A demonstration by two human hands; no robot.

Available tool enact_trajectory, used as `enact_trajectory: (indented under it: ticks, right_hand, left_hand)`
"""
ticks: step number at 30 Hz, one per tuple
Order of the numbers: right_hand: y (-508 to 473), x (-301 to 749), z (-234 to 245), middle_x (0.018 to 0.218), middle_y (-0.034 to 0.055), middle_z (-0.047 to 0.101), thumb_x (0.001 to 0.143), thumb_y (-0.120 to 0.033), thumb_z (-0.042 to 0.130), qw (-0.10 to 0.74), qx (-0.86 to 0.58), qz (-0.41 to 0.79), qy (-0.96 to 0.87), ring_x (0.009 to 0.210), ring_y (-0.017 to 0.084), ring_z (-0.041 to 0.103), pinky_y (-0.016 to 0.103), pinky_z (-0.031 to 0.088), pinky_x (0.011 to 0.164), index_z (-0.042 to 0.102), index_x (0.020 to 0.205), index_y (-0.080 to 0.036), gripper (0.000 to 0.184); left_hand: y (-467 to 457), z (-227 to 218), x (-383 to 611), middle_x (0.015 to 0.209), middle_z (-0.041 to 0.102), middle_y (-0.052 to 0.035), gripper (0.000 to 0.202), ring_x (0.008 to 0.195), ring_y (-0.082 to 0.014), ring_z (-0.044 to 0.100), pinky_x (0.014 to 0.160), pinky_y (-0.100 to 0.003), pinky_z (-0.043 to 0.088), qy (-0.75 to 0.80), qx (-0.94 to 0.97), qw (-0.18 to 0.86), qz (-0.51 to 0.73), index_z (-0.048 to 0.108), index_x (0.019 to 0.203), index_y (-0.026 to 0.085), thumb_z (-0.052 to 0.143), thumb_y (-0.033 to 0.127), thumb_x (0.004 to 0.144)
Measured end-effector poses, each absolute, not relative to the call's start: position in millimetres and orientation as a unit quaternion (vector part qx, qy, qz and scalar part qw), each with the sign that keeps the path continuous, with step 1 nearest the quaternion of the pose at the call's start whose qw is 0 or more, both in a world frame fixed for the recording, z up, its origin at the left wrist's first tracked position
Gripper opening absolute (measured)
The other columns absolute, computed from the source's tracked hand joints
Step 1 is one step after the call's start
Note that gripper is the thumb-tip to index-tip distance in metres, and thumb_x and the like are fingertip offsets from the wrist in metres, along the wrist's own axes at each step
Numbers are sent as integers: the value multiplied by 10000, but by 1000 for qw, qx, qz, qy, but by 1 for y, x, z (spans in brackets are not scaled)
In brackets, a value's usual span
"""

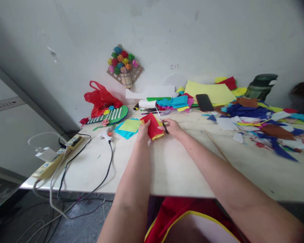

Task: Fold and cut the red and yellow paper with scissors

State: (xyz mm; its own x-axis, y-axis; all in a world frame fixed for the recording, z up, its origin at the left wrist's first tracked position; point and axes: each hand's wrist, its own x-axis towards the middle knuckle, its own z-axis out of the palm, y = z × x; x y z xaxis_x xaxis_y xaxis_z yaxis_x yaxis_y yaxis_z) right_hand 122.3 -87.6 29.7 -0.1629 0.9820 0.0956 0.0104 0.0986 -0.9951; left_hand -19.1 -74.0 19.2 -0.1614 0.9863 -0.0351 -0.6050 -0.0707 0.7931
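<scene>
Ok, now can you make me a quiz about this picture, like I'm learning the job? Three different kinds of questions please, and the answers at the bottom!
1. Pick one. What is the right hand holding?
A) a spoon
B) scissors
C) a paintbrush

2. True or false? The red plastic bag is farther left in the picture than the dark phone.

3. Fill in the blank. The left hand holds a ____ sheet with yellow showing at its edges.

Key: 1. B; 2. True; 3. red

Scuffed whitish wall (152,30) behind pale table (179,172); grey floor (90,226) below.
</scene>
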Motion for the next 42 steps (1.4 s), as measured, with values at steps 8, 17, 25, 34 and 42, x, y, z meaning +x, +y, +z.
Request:
enact_trajectory:
  ticks: [8, 17, 25, 34, 42]
  right_hand:
    - [-80, 145, 25, 563, 19, 628, 653, -399, 685, 363, -366, 567, -642, 360, 77, 511, 143, 215, 271, 546, 820, -147, 332]
    - [-82, 168, 31, 570, 36, 630, 728, -427, 595, 290, -331, 595, -673, 375, 85, 516, 162, 248, 283, 544, 822, -126, 319]
    - [-82, 180, 34, 522, 26, 616, 708, -440, 594, 246, -331, 610, -677, 364, 92, 513, 172, 335, 323, 555, 850, -116, 356]
    - [-86, 173, 38, 517, 23, 612, 702, -448, 595, 229, -347, 597, -686, 345, 91, 510, 163, 251, 278, 549, 832, -121, 355]
    - [-89, 165, 37, 538, 26, 624, 689, -487, 604, 255, -330, 601, -682, 361, 86, 515, 159, 268, 290, 513, 806, -130, 386]
  left_hand:
    - [-73, 21, -28, 837, 665, -81, 158, 771, -202, 645, 811, -416, 494, 338, 266, 570, 700, 579, 870, 138, 621, 160, 719]
    - [-74, 21, -31, 854, 666, -90, 135, 788, -210, 644, 831, -434, 485, 331, 245, 580, 703, 586, 865, 130, 610, 167, 737]
    - [-72, 18, -32, 850, 666, -78, 140, 804, -205, 643, 838, -426, 483, 334, 241, 582, 701, 589, 864, 143, 622, 180, 733]
    - [-71, 18, -31, 831, 668, -74, 129, 746, -190, 646, 824, -419, 493, 332, 248, 586, 696, 595, 854, 139, 617, 192, 738]
    - [-69, 17, -29, 844, 668, -72, 135, 761, -189, 644, 831, -419, 489, 327, 242, 592, 696, 586, 869, 149, 610, 186, 741]
